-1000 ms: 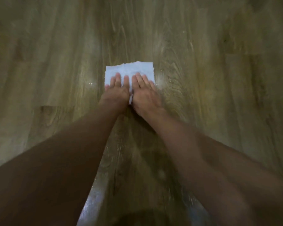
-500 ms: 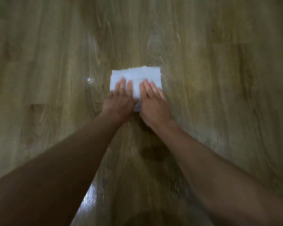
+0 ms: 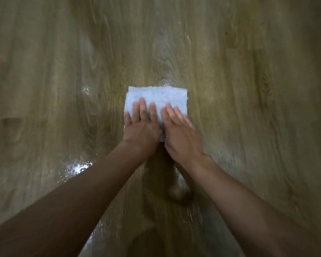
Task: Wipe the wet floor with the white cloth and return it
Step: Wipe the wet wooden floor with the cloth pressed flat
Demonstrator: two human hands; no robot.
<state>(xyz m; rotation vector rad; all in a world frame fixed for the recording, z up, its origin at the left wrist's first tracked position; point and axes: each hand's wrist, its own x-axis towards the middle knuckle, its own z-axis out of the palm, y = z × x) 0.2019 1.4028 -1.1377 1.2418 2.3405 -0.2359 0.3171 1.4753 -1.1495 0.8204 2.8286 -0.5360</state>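
From the head camera, one white cloth lies folded flat on the wood-grain floor in the middle of the view, its long axis running left to right and its slightly ragged far edge pointing away from the person. Two hands press on its near half, side by side: the left hand and the right hand, each palm down with straight fingers held close together. Three wet glints show: a patch near the left forearm, a speck left of the cloth, and a drop touching its far edge.
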